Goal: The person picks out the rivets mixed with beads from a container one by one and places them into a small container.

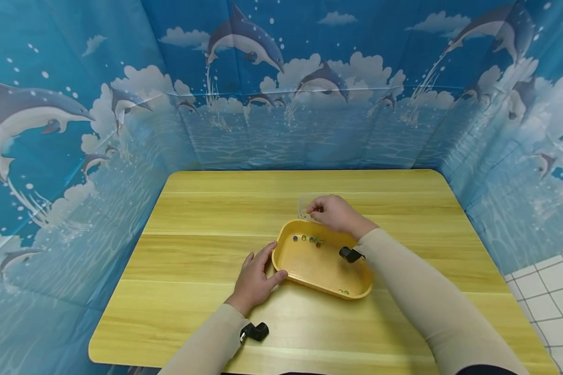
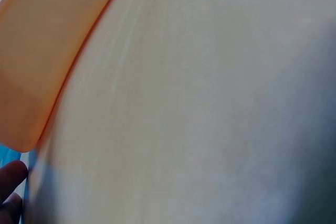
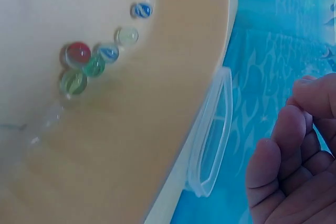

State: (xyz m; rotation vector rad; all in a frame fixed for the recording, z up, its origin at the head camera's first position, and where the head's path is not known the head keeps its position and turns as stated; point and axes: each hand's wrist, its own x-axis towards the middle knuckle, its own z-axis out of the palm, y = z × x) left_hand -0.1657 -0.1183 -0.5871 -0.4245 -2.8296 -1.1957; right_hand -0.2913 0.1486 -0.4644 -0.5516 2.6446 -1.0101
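A yellow plastic tub [image 1: 305, 265] sits on the table with several glass marbles [image 3: 94, 66] along its far side and more near its front right corner. My left hand [image 1: 255, 281] rests against the tub's left end, fingers extended along the outside and thumb at the front rim. Beyond the far rim, my right hand [image 1: 334, 212] hovers over a small clear plastic box [image 3: 210, 135]. Its fingers curl, with thumb and index tips close together, and no marble shows between them. Small marbles [image 1: 304, 215] show in the box.
The wooden table [image 1: 192, 250] has rounded corners. A blue dolphin-print curtain [image 1: 281, 135] hangs around its back and sides. White tiles [image 1: 558, 297] show at the far right. Each sleeve carries a black wrist camera [image 1: 258, 332].
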